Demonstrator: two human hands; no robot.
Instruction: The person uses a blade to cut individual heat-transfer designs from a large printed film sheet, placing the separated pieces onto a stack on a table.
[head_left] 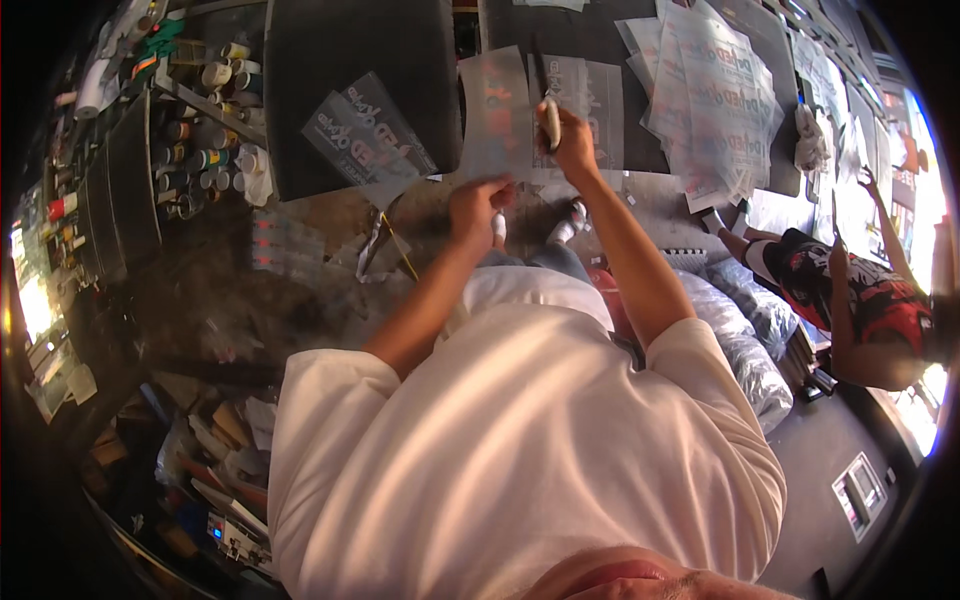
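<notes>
My right hand [570, 140] is wrapped round the pale handle of a knife [553, 124], whose long dark blade points away from me. Under the blade lie printed clear plastic sheets [602, 110] on the dark table. My left hand [480, 208] is closed at the near edge of a blurred, translucent printed sheet [495, 115] and appears to pinch it. That sheet lies just left of the knife and overhangs the table's front edge. Further left, several printed clear sheets [370, 140] rest fanned out on another dark tabletop [350, 40].
A large fanned pile of printed sheets [715, 100] covers the table's right part. Jars and cans [205, 155] crowd shelves at the left. Wrapped plastic bundles [740, 340] lie on the floor at right, near another person [850, 290]. A gap separates the two tabletops.
</notes>
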